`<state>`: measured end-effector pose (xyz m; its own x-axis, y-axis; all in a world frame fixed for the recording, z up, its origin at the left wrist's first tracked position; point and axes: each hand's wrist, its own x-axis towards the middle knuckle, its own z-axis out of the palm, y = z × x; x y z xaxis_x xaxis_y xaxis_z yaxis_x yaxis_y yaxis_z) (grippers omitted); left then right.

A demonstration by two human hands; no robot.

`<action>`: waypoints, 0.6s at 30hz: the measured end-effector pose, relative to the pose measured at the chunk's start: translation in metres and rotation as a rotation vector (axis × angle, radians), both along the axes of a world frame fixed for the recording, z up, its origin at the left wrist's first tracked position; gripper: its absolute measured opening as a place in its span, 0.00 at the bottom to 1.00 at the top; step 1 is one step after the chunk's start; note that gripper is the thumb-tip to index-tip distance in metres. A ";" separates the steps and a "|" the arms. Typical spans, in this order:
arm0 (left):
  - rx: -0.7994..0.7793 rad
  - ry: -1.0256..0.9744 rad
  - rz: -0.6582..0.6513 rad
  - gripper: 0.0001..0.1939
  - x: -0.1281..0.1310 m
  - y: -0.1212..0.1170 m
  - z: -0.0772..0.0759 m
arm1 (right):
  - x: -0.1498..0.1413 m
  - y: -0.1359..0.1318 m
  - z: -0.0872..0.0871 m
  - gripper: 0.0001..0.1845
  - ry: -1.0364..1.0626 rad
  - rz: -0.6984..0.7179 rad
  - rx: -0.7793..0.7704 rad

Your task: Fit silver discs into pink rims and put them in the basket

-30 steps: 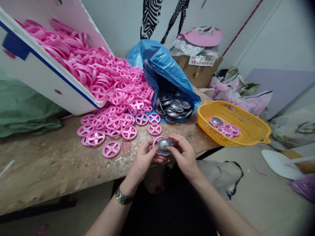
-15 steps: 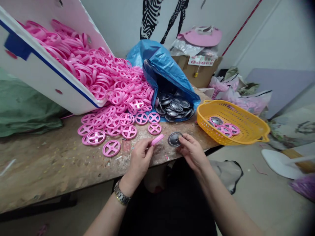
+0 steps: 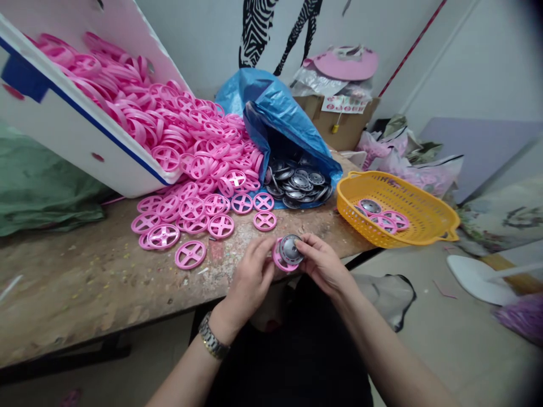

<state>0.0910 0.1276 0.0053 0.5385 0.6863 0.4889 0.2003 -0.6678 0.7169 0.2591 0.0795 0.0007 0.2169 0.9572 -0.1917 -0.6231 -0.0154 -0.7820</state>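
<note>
- At lower centre of the frame, the left hand grips a pink wheel at its left rim, thumb and fingers closed on it; a metal watch sits on that wrist.
- The right hand pinches a silver hubcap and holds it against the face of the pink wheel, the two parts touching just above the near edge of the worktop.
- Loose pink wheels lie scattered over the centre of the worktop, spilling from a tilted white box at upper left that is heaped with more of them.
- A blue plastic bag at upper centre lies open on its side, with a pile of silver hubcaps in its mouth.
- A yellow basket at centre right overhangs the right end of the worktop and holds a few pink wheels fitted with silver caps.
- A green sack rests at the left edge of the frame.
</note>
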 end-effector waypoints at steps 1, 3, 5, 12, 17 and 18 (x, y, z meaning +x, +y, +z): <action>-0.211 -0.050 -0.025 0.23 0.001 -0.002 0.002 | -0.001 0.001 -0.001 0.25 -0.009 -0.039 0.008; -0.629 -0.128 -0.111 0.26 0.003 -0.007 0.007 | -0.002 0.003 -0.002 0.26 -0.036 -0.113 0.031; -0.913 -0.163 -0.201 0.27 0.005 -0.011 0.014 | -0.004 0.004 -0.004 0.26 -0.075 -0.160 0.056; -0.999 -0.299 -0.108 0.20 0.010 -0.011 0.013 | -0.010 0.001 -0.009 0.16 -0.458 -0.228 0.205; -0.910 -0.283 -0.103 0.17 0.007 -0.009 0.006 | -0.008 -0.003 -0.009 0.14 -0.614 -0.102 0.251; -0.884 -0.266 -0.111 0.16 0.006 -0.009 0.005 | -0.007 -0.004 -0.008 0.12 -0.633 -0.068 0.257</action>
<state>0.0974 0.1190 0.0108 0.5685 0.8197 -0.0702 -0.0759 0.1372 0.9876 0.2521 0.0750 -0.0073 0.2737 0.9356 0.2231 -0.0375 0.2422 -0.9695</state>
